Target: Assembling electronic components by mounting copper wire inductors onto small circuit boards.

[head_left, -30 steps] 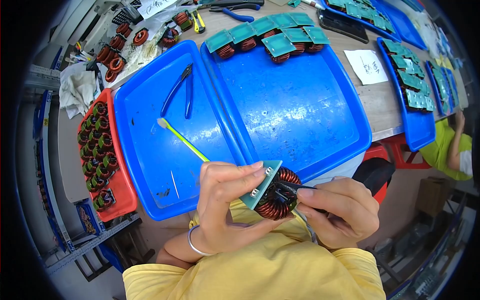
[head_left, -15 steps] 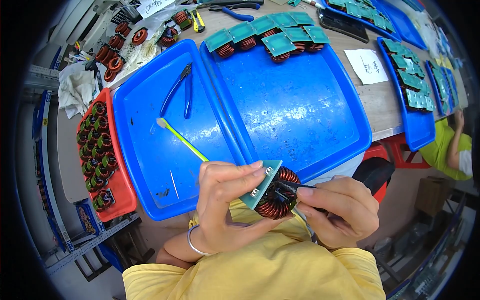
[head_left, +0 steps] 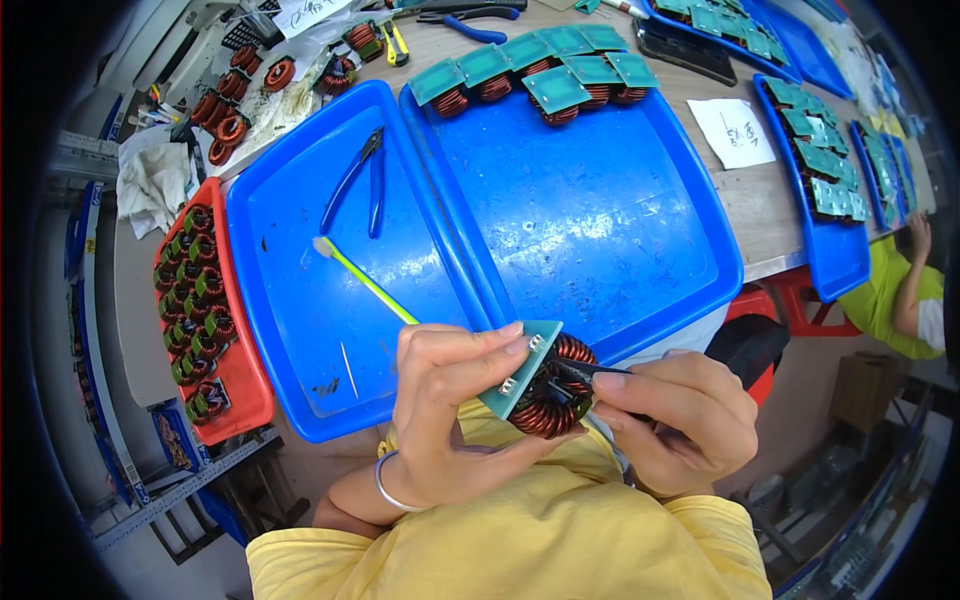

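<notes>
My left hand [head_left: 440, 400] grips a toroidal coil [head_left: 548, 415], wound with copper wire and joined to a green circuit board [head_left: 506, 394]. Thumb and fingers span the board's edge and the coil's underside; metal pins show on the board's outer face. In my right hand [head_left: 690, 415] is a thin dark pointed tool [head_left: 580, 368] that looks like tweezers. Its tip reaches into the coil's central opening, where the winding partly hides it. Both hands are above my lap, by the near edge of the blue trays.
The left blue tray [head_left: 300, 250] holds blue-handled cutters [head_left: 375, 185], a yellow-green brush [head_left: 368, 280] and a white stick [head_left: 349, 370]. Board-mounted coils line the far end of the right blue tray [head_left: 590, 230]. A red tray [head_left: 250, 385] of coils stands left. Another person's arm [head_left: 912, 290] shows far right.
The held coil and board have shifted very slightly left, and the tool's tip has moved a little within the coil's opening. Both grips stay the same.
</notes>
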`<state>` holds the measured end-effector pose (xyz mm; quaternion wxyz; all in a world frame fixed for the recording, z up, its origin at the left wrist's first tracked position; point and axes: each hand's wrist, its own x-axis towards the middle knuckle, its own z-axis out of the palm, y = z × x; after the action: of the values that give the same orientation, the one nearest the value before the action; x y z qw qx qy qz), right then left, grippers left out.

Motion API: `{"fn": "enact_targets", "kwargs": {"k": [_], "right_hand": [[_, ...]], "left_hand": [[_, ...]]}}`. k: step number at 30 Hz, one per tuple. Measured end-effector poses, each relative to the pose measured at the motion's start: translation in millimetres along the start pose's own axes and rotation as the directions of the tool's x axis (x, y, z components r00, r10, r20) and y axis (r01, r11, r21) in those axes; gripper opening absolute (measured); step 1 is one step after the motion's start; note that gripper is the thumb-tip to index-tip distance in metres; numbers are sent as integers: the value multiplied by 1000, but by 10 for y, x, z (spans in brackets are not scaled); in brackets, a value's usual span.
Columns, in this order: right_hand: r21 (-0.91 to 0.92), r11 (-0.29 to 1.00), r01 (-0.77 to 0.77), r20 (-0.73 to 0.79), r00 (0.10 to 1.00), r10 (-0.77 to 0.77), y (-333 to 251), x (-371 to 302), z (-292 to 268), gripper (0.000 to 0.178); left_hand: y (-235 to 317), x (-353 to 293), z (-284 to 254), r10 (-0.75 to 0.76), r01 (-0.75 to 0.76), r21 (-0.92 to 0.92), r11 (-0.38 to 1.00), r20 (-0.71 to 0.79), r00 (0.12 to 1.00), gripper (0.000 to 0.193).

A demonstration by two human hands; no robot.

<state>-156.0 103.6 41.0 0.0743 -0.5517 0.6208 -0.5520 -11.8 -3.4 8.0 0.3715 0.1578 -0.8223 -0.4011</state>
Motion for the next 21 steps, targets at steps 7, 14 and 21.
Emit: {"fn": "enact_targets", "kwargs": {"k": [7,14,21], "right_hand": [[2,1000,-1,-29,1000,1,8,-3,8,27],[17,1000,-21,-6,1000,21,-9,14,-24,27],[13,1000,-8,-42,999,8,5,11,-11,26]], "left_hand": [[-12,18,-2,29,-29,6,1000,1,1000,64],[-9,48,-5,39,-38,-16,999,18,999,62],[-19,64,4,41,-40,-30,999,21,999,57]]}}
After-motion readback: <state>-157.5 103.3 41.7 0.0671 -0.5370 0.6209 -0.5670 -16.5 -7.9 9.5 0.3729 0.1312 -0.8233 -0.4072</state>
